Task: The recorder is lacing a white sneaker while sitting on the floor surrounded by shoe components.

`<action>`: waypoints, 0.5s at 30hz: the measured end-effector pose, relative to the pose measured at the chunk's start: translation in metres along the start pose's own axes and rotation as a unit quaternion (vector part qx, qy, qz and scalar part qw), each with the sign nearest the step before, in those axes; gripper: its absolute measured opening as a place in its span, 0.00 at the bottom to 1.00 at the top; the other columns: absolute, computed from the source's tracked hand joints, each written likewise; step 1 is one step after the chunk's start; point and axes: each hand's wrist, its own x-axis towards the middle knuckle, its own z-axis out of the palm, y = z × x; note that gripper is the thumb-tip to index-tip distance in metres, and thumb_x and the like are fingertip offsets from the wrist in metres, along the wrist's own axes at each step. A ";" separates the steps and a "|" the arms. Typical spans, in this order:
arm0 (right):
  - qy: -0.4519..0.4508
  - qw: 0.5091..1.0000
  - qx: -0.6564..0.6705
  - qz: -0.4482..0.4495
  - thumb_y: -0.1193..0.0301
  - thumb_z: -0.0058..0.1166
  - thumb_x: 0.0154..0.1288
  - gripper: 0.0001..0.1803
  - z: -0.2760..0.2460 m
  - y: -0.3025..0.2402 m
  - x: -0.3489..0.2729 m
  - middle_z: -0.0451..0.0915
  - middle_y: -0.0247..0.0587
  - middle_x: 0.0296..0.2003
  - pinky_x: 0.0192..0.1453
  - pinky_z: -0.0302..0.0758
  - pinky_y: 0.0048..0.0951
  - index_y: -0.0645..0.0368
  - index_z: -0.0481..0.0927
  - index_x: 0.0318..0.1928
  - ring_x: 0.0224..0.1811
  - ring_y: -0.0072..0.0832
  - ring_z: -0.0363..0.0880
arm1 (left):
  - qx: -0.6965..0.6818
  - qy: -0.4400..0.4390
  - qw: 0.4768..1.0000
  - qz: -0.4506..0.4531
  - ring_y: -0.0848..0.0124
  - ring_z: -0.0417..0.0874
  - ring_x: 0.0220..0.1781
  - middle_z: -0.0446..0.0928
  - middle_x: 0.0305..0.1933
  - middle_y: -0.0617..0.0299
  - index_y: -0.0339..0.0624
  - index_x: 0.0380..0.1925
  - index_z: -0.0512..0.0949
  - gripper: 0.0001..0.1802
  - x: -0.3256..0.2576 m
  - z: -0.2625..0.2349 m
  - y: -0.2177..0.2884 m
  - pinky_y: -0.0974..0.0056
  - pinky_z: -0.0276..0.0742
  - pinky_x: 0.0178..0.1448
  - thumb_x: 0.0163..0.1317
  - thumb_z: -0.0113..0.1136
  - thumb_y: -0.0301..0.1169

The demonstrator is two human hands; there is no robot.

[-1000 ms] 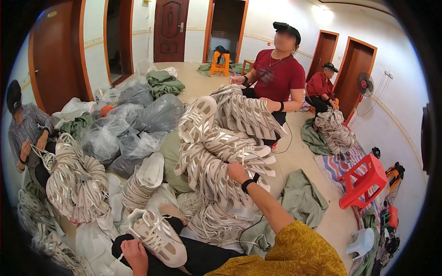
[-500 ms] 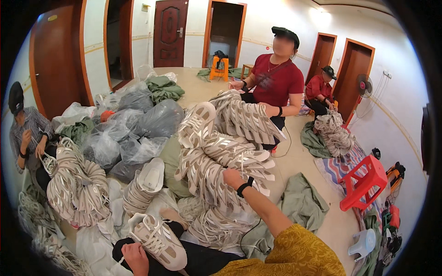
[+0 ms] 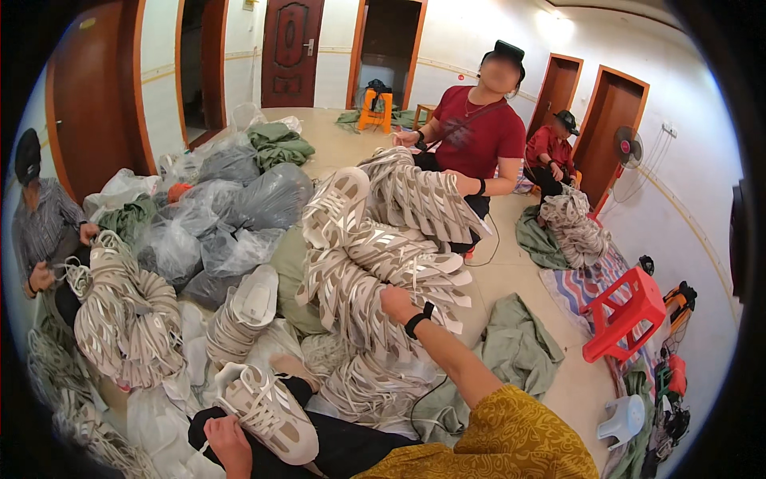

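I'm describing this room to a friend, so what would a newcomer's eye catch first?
Probably the heap of beige sneaker uppers in the middle, with the right hand at it. Next, the bright red plastic stool on the right and the grey plastic bags piled left of centre.

L hand [image 3: 228,444] w/ forearm past btm edge, R hand [image 3: 396,305] w/ fingertips unclear

No writing can be read; the yellow plate [image 3: 87,24] on the brown door [image 3: 94,104] is too small
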 end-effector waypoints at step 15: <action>-0.006 0.956 0.223 -0.192 0.68 0.53 0.42 0.10 -0.023 -0.096 0.013 0.78 0.46 0.24 0.34 0.72 0.42 0.56 0.80 0.28 0.28 0.46 0.76 | 0.006 0.004 1.000 -0.014 0.53 0.69 0.36 0.68 0.27 0.52 0.36 0.25 0.70 0.05 -0.001 0.000 -0.001 0.54 0.63 0.47 0.46 0.52 0.18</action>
